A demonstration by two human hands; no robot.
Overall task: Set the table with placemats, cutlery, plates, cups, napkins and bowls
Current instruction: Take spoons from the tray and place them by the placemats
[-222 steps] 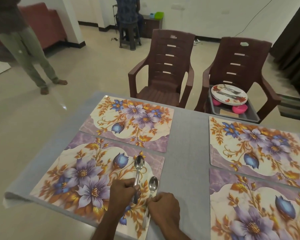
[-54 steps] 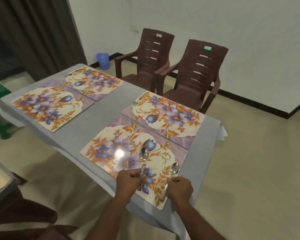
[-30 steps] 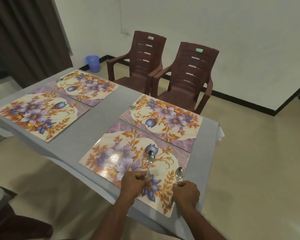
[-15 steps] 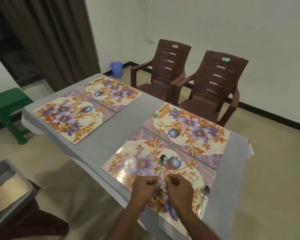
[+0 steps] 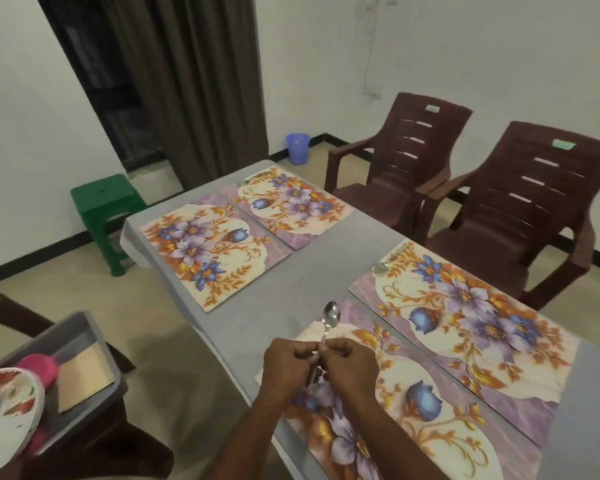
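- Running from the frame's centre to its lower right, the grey table [image 5: 312, 271] has its near edge cutting diagonally just left of the hands, with bare floor beyond it at centre left.
- Left hand [image 5: 286, 363] and right hand [image 5: 350, 362] meet knuckle to knuckle over the nearest placemat [image 5: 413, 403]; fingers of both are curled, pinching the handle of one spoon [image 5: 328, 320].
- Its bowl points toward the upper frame, above the mat's far corner.
- Three more placemats lie on the cloth; the one at right centre [image 5: 465, 313] carries cutlery [image 5: 388, 261] at its far corner.
- Two brown chairs [image 5: 499, 209] stand at upper right, beside the table's far edge.
- A grey tray [image 5: 80, 362] with a floral plate [image 5: 7, 410] sits lower left; a green stool [image 5: 108, 209] stands at centre left.
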